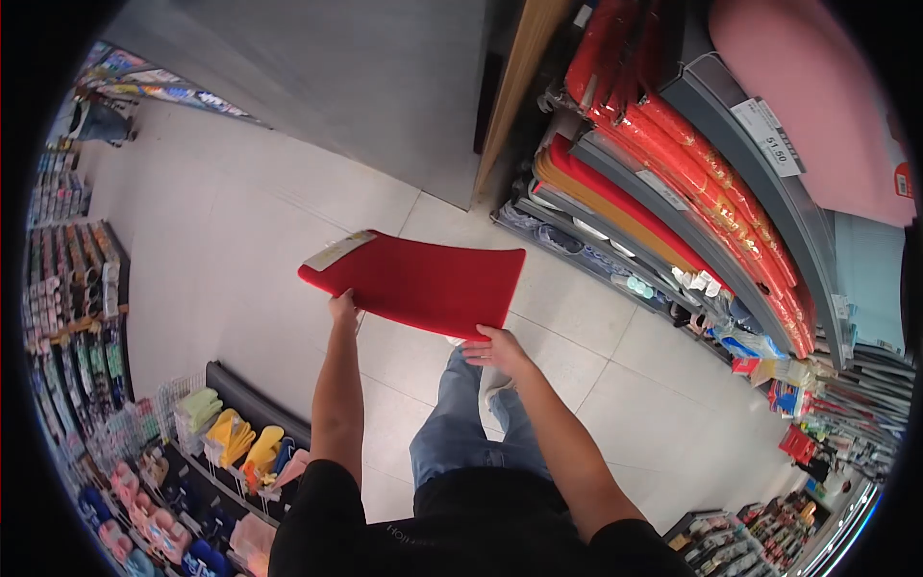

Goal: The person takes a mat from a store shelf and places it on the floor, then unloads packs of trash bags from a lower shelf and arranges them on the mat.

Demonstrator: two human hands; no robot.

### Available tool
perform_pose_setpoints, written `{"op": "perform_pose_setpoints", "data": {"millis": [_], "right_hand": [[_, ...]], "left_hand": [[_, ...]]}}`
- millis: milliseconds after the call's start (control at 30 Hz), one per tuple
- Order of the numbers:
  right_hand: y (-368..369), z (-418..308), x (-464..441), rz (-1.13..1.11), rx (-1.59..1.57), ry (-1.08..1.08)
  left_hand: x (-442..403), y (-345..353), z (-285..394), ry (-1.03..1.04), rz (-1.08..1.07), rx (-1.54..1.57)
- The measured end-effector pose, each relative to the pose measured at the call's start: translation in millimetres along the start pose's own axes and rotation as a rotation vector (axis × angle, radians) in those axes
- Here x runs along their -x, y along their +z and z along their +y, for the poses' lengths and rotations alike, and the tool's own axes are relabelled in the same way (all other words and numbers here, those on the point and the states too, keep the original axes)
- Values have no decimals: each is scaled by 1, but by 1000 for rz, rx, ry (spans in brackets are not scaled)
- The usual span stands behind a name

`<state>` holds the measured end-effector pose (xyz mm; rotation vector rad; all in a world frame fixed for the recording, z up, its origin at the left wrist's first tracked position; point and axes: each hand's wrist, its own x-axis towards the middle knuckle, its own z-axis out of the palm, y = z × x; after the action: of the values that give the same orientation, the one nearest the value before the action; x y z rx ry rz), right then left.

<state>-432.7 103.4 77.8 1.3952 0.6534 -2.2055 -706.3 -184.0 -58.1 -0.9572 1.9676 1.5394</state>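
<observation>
Red mat: I have it in the air above the floor [260,207], out past the feet, w/ both hands on it.
Lie from grips: bulk of the red mat [423,284] is fwd of both, on the far side from the torso; I hold it by the near edge only.
Long axis: approx L-R across my view, R end a bit closer to the body; sheet looks slightly bowed.
L grip: my L grip [343,306] is closed on the near edge, close to the L end; thumb side shows, fingers mostly hidden, so can't tell how far they reach under.
R grip: my R grip [495,351] is closed at the near R corner, thumb on top, fingers below the edge.
Nearer hand: neither, both touch the mat; R is the one closer to the shelf [817,226].
Paper band: 1, the paper band [338,252] sits at the far L end of the mat, nearer L grip; text too small for me to read.
Count, held: 1 mat, 2 hands, nothing else in either.
Count, shelf: 1 big pink piece [817,96] up top, 1 pale blue piece [868,274] below it, 1 price tag [769,137] I can read (51.50); red packs [707,183] overlap, can't get an exact no.
Count, other: 1 grey panel [336,87] ahead, well apart from the mat; slippers [128,481] low L, several, too blurred to count.
</observation>
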Motion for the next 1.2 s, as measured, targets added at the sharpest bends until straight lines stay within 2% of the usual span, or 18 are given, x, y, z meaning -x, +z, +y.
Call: {"op": "perform_pose_setpoints", "data": {"millis": [67, 133, 200, 267, 333, 367, 400, 467, 533, 600, 667, 800, 867, 1033, 1100, 1133, 1200], "right_hand": [[-9, 13, -28, 42, 104, 50], [-28, 40, -52, 153, 268, 121], [-47, 68, -60, 275, 493, 87], [-69, 87, -55, 316, 683, 31], [-126, 138, -68, 388, 932, -118], [-150, 152, -66, 426, 1054, -194], [-161, 151, -46, 485, 1143, -230], [-178, 142, 2, 601, 1324, -302], [-216, 145, 13, 642, 1296, -252], [-257, 149, 13, 653, 1235, -215], [-300, 149, 2, 650, 1139, -188], [-373, 138, -44, 671, 972, -201], [-391, 113, -66, 657, 904, -205], [-455, 60, -191, 659, 878, -352], [-476, 37, -246, 683, 822, -553], [-481, 20, -265, 618, 670, -624], [-442, -33, -250, 504, 342, -644]], "left_hand": [[-21, -7, -9, -23, 6, 69], [-17, -12, -23, -28, 45, -109], [-5, -13, -49, -73, -12, -194], [21, -13, -79, -77, -86, -306], [39, -15, -125, -102, -149, -444], [25, -23, -182, 19, -150, -642], [19, -28, -223, 145, -149, -838], [73, -18, -237, 85, -221, -1011], [136, 1, -225, 219, -261, -1195], [158, 20, -233, 226, -283, -1185], [167, 46, -238, 252, -300, -1155], [144, 102, -257, 433, -338, -1144], [115, 124, -273, 451, -327, -1229], [14, 204, -293, 571, -365, -1451], [-30, 227, -307, 583, -399, -1553], [-52, 239, -313, 580, -417, -1597], [-85, 251, -323, 567, -459, -1692]]}}
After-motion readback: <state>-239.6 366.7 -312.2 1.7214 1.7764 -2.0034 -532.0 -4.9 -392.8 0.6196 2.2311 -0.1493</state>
